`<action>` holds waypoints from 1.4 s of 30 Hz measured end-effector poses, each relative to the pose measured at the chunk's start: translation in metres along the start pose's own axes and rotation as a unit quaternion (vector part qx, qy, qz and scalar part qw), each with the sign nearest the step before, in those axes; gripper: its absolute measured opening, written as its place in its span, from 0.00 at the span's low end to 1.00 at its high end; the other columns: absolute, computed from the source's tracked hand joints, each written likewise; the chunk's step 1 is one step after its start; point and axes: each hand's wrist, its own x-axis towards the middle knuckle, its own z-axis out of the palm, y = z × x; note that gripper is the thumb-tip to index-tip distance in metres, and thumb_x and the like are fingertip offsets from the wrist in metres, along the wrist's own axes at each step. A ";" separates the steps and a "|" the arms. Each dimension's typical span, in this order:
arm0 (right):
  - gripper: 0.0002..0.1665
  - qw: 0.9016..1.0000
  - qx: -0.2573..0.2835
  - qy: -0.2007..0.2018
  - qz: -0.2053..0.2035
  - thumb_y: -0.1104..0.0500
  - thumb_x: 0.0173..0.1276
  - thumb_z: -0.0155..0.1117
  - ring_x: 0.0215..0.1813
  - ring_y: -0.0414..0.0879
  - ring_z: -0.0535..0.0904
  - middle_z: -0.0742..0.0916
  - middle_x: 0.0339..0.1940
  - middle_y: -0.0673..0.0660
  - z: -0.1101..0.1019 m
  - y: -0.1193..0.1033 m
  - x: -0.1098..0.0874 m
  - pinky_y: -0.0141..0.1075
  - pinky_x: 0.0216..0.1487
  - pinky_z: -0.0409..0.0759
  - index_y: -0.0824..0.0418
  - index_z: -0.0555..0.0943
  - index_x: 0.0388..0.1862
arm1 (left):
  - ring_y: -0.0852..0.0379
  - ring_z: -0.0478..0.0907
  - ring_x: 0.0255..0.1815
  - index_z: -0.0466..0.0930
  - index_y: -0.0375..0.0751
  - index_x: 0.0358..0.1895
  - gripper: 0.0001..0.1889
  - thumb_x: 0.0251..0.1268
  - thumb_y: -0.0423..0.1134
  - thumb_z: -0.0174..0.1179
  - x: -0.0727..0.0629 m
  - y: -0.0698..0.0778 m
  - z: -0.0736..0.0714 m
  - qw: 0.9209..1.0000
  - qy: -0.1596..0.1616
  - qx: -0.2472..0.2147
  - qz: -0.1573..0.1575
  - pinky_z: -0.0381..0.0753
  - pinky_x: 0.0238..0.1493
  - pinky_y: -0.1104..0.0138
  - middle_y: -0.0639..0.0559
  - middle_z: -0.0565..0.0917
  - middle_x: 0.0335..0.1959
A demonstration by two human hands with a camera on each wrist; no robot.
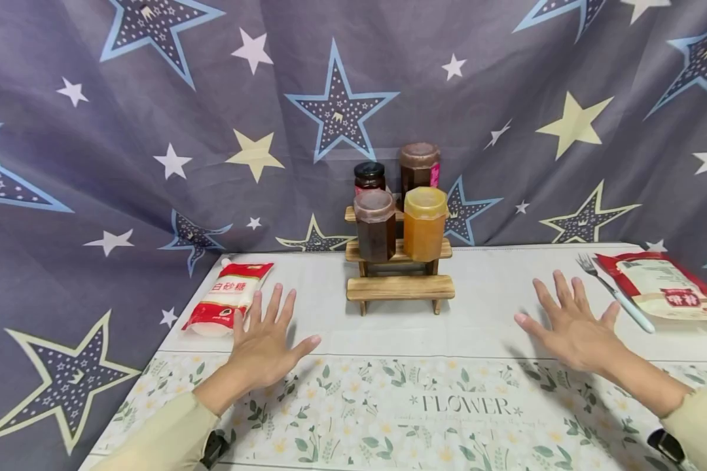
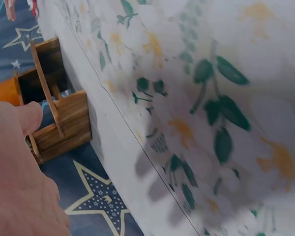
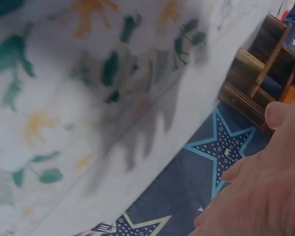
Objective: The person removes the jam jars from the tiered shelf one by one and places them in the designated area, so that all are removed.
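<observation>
Head view: the left hand [image 1: 265, 353] and right hand [image 1: 580, 333] are held apart, palms toward the tabletop [image 1: 489, 307], each grip wide, fingers spread, nothing held. The sugar bag [image 1: 230, 294] lies flat at the left, just beside the left fingertips, contact undetermined; its long axis slants, far end to the right. Flat placement presumably suits a soft bag. Beyond the right hand, the fork [image 1: 630, 305] lies beside the red-edged packet [image 1: 654, 278], tines pointing away and leftward, handle toward the person, likely for easy reach. The stepped stand [image 1: 400, 288] carries the dark jar [image 1: 377, 232] and amber jar [image 1: 425, 229] ahead of the black-lidded jar [image 1: 369, 175] and rear dark jar [image 1: 419, 167], apparently tiered for visibility. Left wrist view: the thumb overlaps the stand; finger shadows [image 2: 160, 191] fall apart from the hand, suggesting it is raised. Right wrist view: a similar hand shadow [image 3: 140, 125]; no held item appears.
</observation>
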 end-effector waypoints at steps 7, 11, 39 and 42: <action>0.52 0.999 0.000 0.037 -0.009 0.30 0.72 0.37 0.71 0.76 0.47 0.44 0.75 0.74 -0.027 -0.013 0.014 0.75 0.56 0.20 0.57 0.31 0.78 | 0.37 0.26 0.76 0.37 0.47 0.78 0.48 0.66 0.70 0.45 0.017 0.014 0.003 0.999 0.003 -0.033 0.001 0.25 0.67 0.36 0.45 0.33 0.78; 0.53 0.998 -0.005 0.055 -0.005 0.28 0.71 0.36 0.71 0.75 0.50 0.47 0.75 0.75 -0.039 -0.026 0.022 0.74 0.60 0.29 0.56 0.29 0.78 | 0.36 0.37 0.76 0.48 0.39 0.76 0.46 0.65 0.65 0.53 0.026 0.022 0.005 0.996 0.032 -0.085 -0.007 0.35 0.68 0.39 0.39 0.43 0.78; 0.48 0.969 0.228 0.082 -0.048 0.37 0.72 0.50 0.72 0.67 0.57 0.55 0.77 0.67 -0.062 -0.063 0.068 0.63 0.64 0.60 0.54 0.43 0.79 | 0.45 0.83 0.45 0.66 0.44 0.68 0.39 0.51 0.37 0.74 0.087 0.057 0.040 0.849 0.091 -0.513 -0.087 0.82 0.41 0.62 0.37 0.77 0.56; 0.48 0.961 0.259 0.086 -0.043 0.36 0.71 0.52 0.72 0.66 0.58 0.58 0.76 0.68 -0.066 -0.065 0.074 0.62 0.63 0.63 0.53 0.44 0.79 | 0.46 0.82 0.47 0.65 0.41 0.68 0.39 0.51 0.36 0.73 0.088 0.061 0.044 0.849 0.096 -0.512 -0.089 0.81 0.45 0.62 0.38 0.79 0.55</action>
